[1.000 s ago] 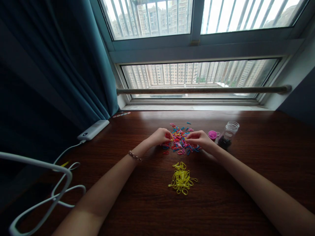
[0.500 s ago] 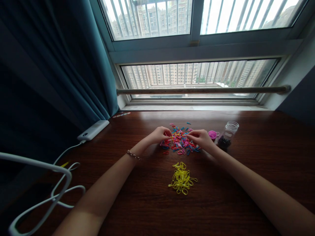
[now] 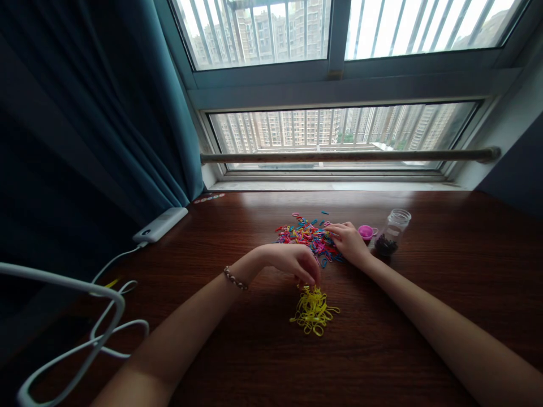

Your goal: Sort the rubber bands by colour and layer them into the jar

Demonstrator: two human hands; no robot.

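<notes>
My left hand (image 3: 294, 261) hangs over the top edge of a small heap of yellow rubber bands (image 3: 314, 314). Its thumb and fingers are closed in a downward pinch on a yellow rubber band, mostly hidden by the fingertips. Behind it lies a larger pile of mixed rubber bands (image 3: 303, 230) in red, pink, blue and orange, partly covered by both hands. At that pile's right side rests my right hand (image 3: 348, 242), its fingers stretched out onto the bands and nothing visible in them.
Right of the pile are a small pink cup (image 3: 365, 232) and a clear jar (image 3: 394, 226) with dark bands inside, its mouth upward. A white power strip (image 3: 161, 224) with a white cable (image 3: 114, 316) lies left. A window and metal rail (image 3: 348, 156) stand behind the wooden table (image 3: 445, 271).
My left hand has moved from the mixed pile toward me, down to the yellow heap. My right hand stays at the mixed pile, its fingers shifted slightly and loosened from a pinch.
</notes>
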